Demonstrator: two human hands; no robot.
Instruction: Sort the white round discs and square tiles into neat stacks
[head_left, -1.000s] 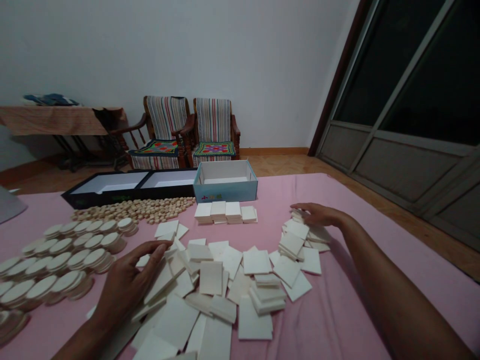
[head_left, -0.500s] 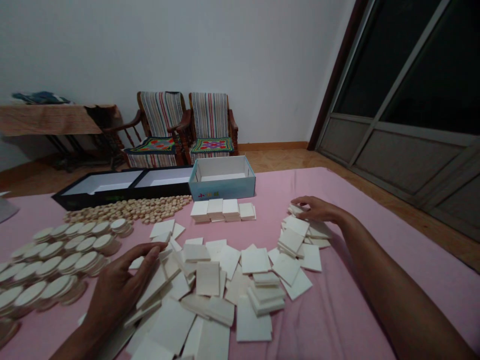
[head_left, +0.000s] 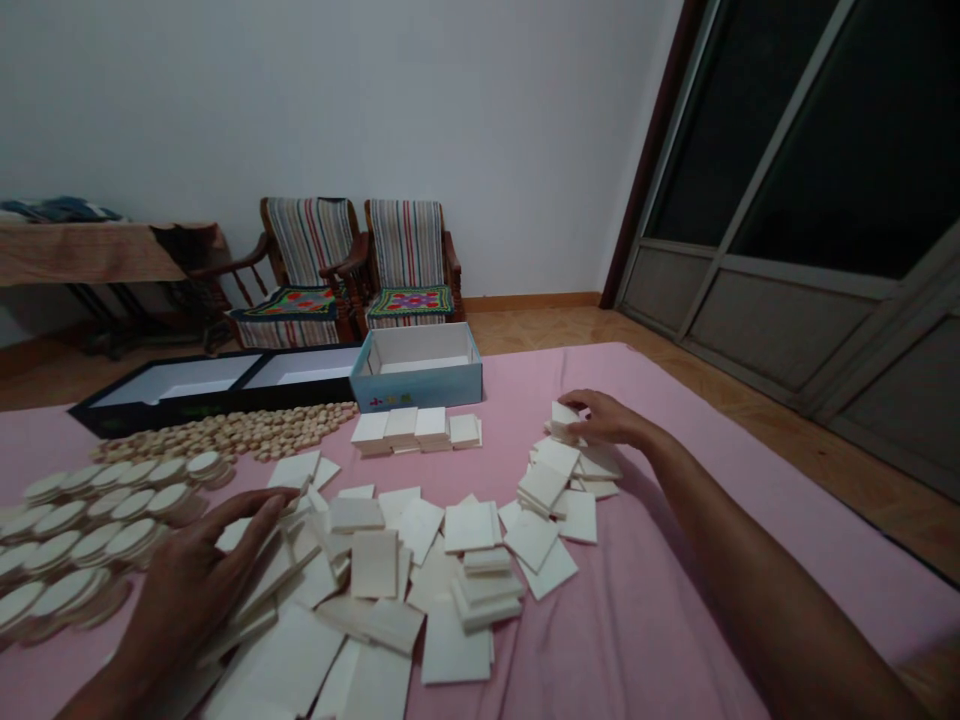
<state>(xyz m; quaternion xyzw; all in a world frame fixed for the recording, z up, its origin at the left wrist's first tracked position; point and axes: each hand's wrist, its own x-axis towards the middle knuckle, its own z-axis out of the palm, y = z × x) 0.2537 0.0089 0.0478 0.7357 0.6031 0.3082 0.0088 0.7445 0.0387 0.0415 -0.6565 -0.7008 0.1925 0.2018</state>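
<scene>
A loose heap of pale square wooden tiles (head_left: 375, 562) spreads over the pink cloth in front of me. At the heap's far right end, my right hand (head_left: 600, 415) pinches a few small square tiles (head_left: 564, 418) between thumb and fingers, tilted up on edge. My left hand (head_left: 199, 560) rests at the heap's left side, fingers stretched forward and thumb a little apart, tips touching tiles there. I see nothing gripped in it. Neat stacks of square tiles (head_left: 417, 428) stand in a short row beyond the heap.
Stacked round wooden discs (head_left: 97, 540) stand at the left, with many small wooden pieces (head_left: 232, 432) behind them. A black tray (head_left: 180, 408) and an open light-blue box (head_left: 420, 385) line the back. Beyond the pink cloth (head_left: 660, 600) stand two armchairs (head_left: 409, 255).
My right hand has lifted a few small tiles upright off the right end of the heap. My left hand stays at the heap's left side. The view has shifted slightly right.
</scene>
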